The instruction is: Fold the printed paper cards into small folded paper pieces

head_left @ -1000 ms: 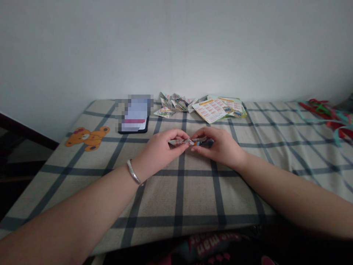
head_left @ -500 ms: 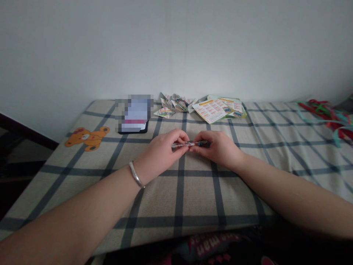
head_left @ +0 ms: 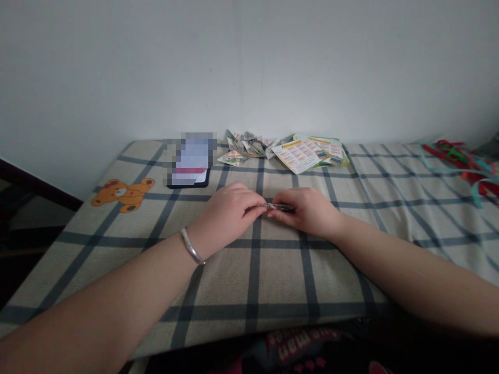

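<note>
At table (head_left: 222,278) centre: left hand (head_left: 234,210), right hand (head_left: 310,213), both with fingers pinching paper (head_left: 284,206)
Far left: phone (head_left: 193,156)
Far middle: printed cards (head_left: 298,156)

A phone (head_left: 191,161) lies on checked cloth (head_left: 218,280) near an orange bear (head_left: 128,195).

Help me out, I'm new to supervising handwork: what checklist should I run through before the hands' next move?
1. Left hand gripping the paper: ok, thumb and fingers pinch it.
2. Right hand gripping it too: ok, close beside the left.
3. Paper in full view: not ok, the hands cover much of it.
4. Creases sharp and even: cannot tell, too small and partly hidden.
5. Phone out of the way: ok, it lies beyond the left hand, apart from it.
6. Ribbons apart from the right hand: ok, they lie far to its right.
</note>
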Tool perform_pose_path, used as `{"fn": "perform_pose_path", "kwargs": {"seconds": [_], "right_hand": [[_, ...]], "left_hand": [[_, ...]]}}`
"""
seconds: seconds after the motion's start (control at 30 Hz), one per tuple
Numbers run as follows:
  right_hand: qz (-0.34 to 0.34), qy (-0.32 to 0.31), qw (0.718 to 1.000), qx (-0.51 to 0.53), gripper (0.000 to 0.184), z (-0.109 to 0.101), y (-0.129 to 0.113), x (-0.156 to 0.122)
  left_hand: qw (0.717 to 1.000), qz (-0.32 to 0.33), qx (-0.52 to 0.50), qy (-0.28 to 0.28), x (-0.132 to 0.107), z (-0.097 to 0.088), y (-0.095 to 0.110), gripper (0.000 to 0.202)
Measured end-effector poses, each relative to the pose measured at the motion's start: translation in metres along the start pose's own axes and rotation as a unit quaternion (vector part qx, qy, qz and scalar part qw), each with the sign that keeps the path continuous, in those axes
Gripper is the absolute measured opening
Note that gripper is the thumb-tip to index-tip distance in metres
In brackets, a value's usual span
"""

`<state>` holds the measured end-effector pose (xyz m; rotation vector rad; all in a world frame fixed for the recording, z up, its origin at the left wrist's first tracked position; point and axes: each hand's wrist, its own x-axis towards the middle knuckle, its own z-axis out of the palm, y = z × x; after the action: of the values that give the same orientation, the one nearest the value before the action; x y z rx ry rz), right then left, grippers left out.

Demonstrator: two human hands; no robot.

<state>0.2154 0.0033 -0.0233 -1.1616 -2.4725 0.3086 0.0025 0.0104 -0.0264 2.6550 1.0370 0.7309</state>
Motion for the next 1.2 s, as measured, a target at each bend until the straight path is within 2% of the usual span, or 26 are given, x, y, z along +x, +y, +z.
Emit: {"fn": "perform_pose_path", "kwargs": {"seconds": [0.1, 0.2, 0.33, 0.6, 0.7, 0.9, 1.03, 1.2], "right_hand": [[-0.054, -0.005, 0.998, -0.026, 0.032, -0.001, -0.001, 0.000], [-0.076, -0.003, 0.996, -0.034, 0.031, -0.002, -0.002, 0.000], [-0.067, -0.005, 0.997, -0.041, 0.032, -0.002, -0.001, 0.000], [-0.061, 0.001, 0.997, -0.042, 0.041, -0.003, 0.006, 0.001], [-0.062, -0.002, 0.997, -0.043, 0.041, -0.004, 0.006, 0.001], [-0.056, -0.010, 0.997, -0.054, 0.039, -0.005, 0.006, 0.000], [-0.030, -0.017, 0.996, -0.087, 0.031, -0.008, 0.004, 0.000], [-0.031, -0.021, 0.994, -0.100, 0.034, -0.012, 0.003, 0.001]], "left_hand": [[0.999, 0.025, 0.028, -0.001, -0.001, -0.001, 0.002, 0.014], [0.999, 0.029, 0.039, -0.011, 0.000, -0.003, 0.003, 0.016], [0.998, 0.035, 0.049, -0.021, 0.001, -0.005, 0.003, 0.017], [0.998, -0.013, 0.047, -0.027, -0.001, -0.009, 0.001, 0.020], [0.997, -0.019, 0.065, -0.036, 0.000, -0.009, 0.001, 0.019], [0.996, -0.015, 0.087, -0.011, 0.001, -0.009, -0.004, 0.016], [0.996, -0.013, 0.094, -0.002, 0.000, -0.010, -0.010, 0.020], [0.994, -0.013, 0.108, -0.013, -0.002, -0.013, -0.010, 0.027]]}}
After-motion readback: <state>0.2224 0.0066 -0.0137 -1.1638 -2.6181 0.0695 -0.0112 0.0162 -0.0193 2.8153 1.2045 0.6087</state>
